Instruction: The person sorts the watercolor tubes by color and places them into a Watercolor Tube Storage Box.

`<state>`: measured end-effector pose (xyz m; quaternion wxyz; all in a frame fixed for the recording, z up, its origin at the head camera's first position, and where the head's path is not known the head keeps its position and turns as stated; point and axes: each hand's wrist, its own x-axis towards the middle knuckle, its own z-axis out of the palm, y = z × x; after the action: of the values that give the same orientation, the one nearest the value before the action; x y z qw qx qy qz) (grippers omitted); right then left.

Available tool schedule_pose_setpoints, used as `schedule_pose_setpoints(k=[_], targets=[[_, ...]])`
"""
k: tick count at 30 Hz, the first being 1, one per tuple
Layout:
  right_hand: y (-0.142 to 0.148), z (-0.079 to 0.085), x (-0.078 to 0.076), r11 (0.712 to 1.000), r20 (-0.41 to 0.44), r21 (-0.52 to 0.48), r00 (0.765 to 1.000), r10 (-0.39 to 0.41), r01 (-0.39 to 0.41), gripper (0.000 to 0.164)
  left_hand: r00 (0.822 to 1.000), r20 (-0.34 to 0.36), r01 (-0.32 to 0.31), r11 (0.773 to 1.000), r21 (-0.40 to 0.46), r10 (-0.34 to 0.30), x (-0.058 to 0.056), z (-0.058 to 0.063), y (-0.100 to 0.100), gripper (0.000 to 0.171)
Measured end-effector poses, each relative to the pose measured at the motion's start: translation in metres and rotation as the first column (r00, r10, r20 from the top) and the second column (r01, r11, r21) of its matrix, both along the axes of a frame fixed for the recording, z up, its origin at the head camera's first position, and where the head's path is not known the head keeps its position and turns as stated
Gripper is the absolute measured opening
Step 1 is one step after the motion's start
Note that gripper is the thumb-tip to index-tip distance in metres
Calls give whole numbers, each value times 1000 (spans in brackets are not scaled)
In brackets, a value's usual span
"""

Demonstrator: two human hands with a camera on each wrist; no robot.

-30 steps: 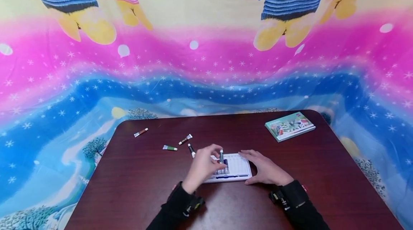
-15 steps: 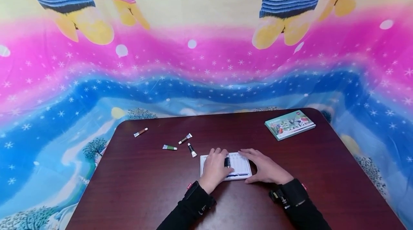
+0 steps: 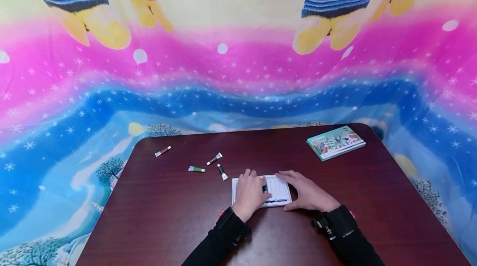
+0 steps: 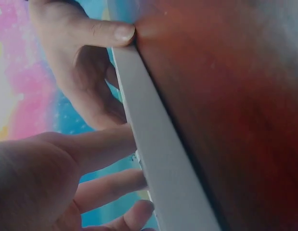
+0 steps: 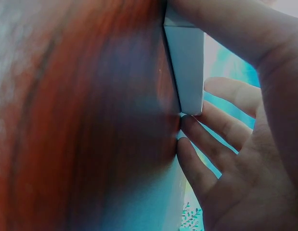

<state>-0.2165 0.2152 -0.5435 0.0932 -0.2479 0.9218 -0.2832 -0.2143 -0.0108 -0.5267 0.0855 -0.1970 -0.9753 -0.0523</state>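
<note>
A dark tube lay in the white tray, long axis near-to-far, just right of the nearer left grip; that grip's hold was hidden. The right grip clasped the tray's right end, thumb opposite fingers.

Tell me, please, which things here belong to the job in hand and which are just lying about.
In use, apparently:
left hand
right hand
white tray
dark tube
blue stick

Lying apart, though the tubes may belong:
brown tube
green tube
olive tube
black tube
green box
</note>
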Motion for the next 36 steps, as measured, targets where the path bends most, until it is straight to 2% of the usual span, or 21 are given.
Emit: schedule_pose_setpoints(k=[4,8,12,17,20,23,27,30,33,36], targets=[[0,1,0,1000,6,-3,1000,0,0,102,1000,10,-3,1000,19,3,-1,1,0,44],[0,1,0,1000,-5,1,1000,2,-2,102,1000,-3,9,997,74,-9,-1,2,-3,47],[1,-1,-2,1000,-23,12,1000,7,-6,103,1000,16,14,991,131,-16,-3,2,-8,52],[1,-2,-1,1000,-20,13,1000,8,-8,103,999,38,5,983,183,-12,-12,9,-20,53],[1,-2,0,1000,-2,18,1000,1,-1,103,999,39,-24,976,216,16,-25,12,-42,47],[-1,-2,0,1000,10,24,1000,-1,1,104,995,48,-100,968,228,91,-42,15,-80,42],[-2,-2,1,1000,11,28,1000,-1,1,105,970,98,-238,945,223,221,-55,20,-141,46],[-1,0,1,1000,8,28,1000,-5,4,105,951,158,-295,935,199,266,-57,20,-178,46],[-1,0,1,1000,0,28,1000,-7,7,105,945,174,-305,939,162,277,-57,15,-195,39],[-1,-1,1,1000,7,18,1000,-10,10,105,949,108,-309,941,138,295,-56,9,-197,25]])
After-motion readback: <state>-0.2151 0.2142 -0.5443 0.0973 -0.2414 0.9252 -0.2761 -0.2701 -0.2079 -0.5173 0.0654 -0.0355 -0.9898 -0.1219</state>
